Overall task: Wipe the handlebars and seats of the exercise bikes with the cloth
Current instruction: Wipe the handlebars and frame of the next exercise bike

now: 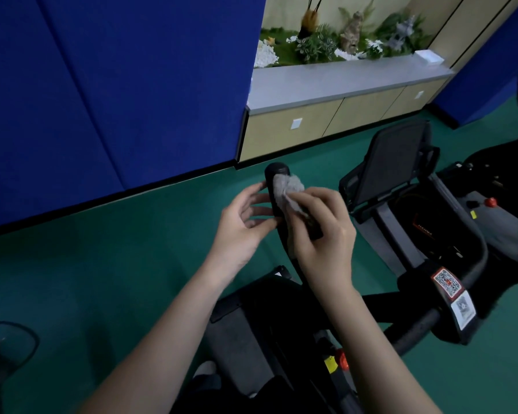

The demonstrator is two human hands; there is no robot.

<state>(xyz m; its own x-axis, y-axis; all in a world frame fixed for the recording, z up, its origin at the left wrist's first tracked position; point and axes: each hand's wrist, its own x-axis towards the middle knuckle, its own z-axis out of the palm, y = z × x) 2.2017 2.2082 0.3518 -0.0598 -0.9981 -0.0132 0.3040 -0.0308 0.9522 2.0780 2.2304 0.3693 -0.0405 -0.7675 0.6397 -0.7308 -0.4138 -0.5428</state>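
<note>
A black handlebar grip (pixel 275 180) of an exercise bike rises in the middle of the head view. My right hand (pixel 322 231) holds a grey cloth (pixel 290 191) wrapped against the grip's right side. My left hand (pixel 243 224) is at the grip's left side, fingers loosely spread and touching it. The handlebar (pixel 425 321) curves away to the right, past a clamp with QR stickers (pixel 449 286). The bike's black console screen (pixel 392 158) stands tilted behind my right hand. No seat shows clearly.
Blue padded wall panels (pixel 117 85) stand at the left. A low cabinet with a grey top (pixel 341 82) and plants runs along the back. Green floor (pixel 87 264) lies around the bike. Another bike's frame with a red knob (pixel 491 201) is at the right.
</note>
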